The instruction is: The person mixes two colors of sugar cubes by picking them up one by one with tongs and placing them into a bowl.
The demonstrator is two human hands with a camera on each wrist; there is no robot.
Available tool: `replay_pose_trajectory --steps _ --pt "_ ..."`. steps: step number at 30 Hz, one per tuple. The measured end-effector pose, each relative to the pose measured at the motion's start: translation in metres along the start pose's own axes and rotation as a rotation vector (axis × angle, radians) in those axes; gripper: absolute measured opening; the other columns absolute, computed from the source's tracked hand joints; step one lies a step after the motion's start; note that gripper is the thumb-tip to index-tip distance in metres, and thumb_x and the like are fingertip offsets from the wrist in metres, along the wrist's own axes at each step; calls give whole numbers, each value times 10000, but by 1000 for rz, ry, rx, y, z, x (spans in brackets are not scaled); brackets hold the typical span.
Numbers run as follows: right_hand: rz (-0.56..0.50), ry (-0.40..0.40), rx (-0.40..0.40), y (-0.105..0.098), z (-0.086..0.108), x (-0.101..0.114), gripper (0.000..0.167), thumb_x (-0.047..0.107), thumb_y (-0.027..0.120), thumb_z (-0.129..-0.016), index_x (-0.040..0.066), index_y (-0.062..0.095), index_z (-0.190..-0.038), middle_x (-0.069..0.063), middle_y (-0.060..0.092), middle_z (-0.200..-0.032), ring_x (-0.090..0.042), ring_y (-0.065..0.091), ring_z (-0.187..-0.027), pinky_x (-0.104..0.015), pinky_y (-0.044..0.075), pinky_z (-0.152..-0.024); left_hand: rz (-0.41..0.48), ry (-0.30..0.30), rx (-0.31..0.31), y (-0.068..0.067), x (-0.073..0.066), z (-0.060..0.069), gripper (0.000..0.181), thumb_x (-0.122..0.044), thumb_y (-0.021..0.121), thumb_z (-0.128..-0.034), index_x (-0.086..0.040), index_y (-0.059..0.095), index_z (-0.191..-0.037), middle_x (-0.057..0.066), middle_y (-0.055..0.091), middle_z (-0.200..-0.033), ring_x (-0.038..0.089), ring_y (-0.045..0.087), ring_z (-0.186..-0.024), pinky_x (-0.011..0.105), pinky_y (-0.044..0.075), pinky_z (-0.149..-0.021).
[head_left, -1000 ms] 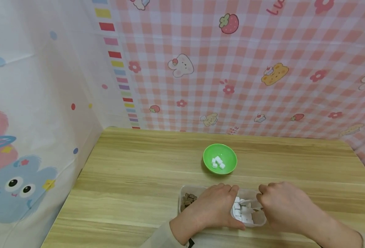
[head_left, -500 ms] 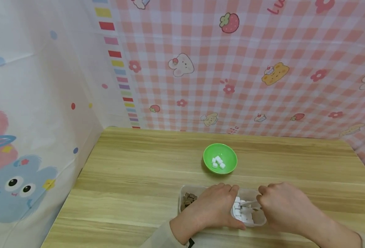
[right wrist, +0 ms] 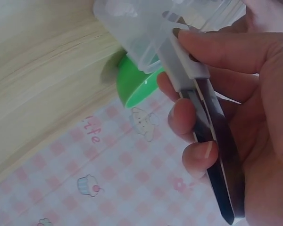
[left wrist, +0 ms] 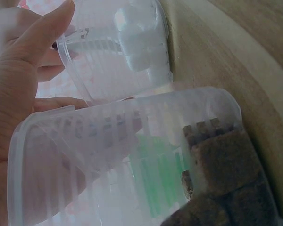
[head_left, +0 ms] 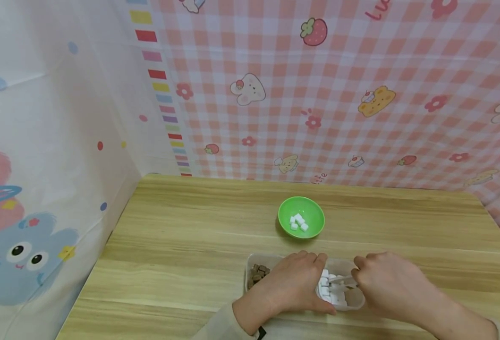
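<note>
My left hand spans a clear plastic divided box, its thumb on the near side and fingers on the far side. Brown cubes lie in the left compartment and white cubes in the right one; the hand hides the middle. My right hand holds a pair of tongs with metal arms and pale tips. Those tips reach down among the white cubes; whether they pinch one I cannot tell. Through the box wall, the left wrist view shows the brown cubes close up.
Behind the box stands a green bowl with several white cubes inside. The wooden table ends at a pink checked cloth at the back and a white printed cloth at the left.
The tongs' tips have shifted slightly among the white cubes. Both hands, the box and the green bowl stay practically where they were.
</note>
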State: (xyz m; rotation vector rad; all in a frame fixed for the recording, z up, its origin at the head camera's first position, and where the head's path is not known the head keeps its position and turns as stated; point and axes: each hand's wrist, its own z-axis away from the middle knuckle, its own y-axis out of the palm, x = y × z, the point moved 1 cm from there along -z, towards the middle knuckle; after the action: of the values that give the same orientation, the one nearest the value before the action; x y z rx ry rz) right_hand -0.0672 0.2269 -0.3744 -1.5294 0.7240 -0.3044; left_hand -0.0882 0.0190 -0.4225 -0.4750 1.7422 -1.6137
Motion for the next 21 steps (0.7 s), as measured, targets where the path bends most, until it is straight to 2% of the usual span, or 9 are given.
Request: replay_pose_trajectory --steps 3,8,16,18,19,21 --pt "-28 -10 -22 1 4 -4 322 117 845 -569 163 527 -589 78 378 -617 -84 348 -488 -256 305 -421 -1 -4 6 0 0 0 943 -725 832 -729 -83 602 -1381 -34 680 -1171 99 627 -1043 245 523 -925" --pt "-106 -7 -119 3 11 -15 280 96 812 -587 195 556 -646 132 356 -655 -3 244 -538 -213 243 -429 3 -8 18 0 0 -1 980 -736 820 -736 -80 581 -1424 -14 680 -1238 106 627 -1091 252 510 -975" --pt "-325 51 -211 2 28 -33 314 70 924 -602 184 763 -847 186 579 -797 117 366 -624 -121 326 -475 6 -13 22 0 0 -1 963 -735 820 -737 -89 587 -1411 -16 677 -1230 105 623 -1089 254 508 -981" --pt "-350 65 -253 0 32 -38 133 209 891 -806 166 785 -873 190 606 -828 132 404 -637 -96 338 -491 3 -13 19 0 0 -1 960 -735 820 -737 -89 589 -1408 -17 677 -1228 105 624 -1091 255 509 -981" --pt "-357 76 -273 0 33 -40 159 302 833 -901 147 796 -888 184 625 -841 137 427 -644 -89 351 -497 3 -14 19 0 1 -1 961 -736 819 -736 -89 589 -1408 -19 676 -1230 104 623 -1094 254 508 -982" --pt "-372 78 -327 -2 34 -46 407 459 649 -1030 106 809 -904 134 675 -859 138 476 -634 -86 381 -495 2 -16 18 0 1 -1 962 -738 817 -737 -89 589 -1410 -25 674 -1232 102 621 -1099 252 506 -985"
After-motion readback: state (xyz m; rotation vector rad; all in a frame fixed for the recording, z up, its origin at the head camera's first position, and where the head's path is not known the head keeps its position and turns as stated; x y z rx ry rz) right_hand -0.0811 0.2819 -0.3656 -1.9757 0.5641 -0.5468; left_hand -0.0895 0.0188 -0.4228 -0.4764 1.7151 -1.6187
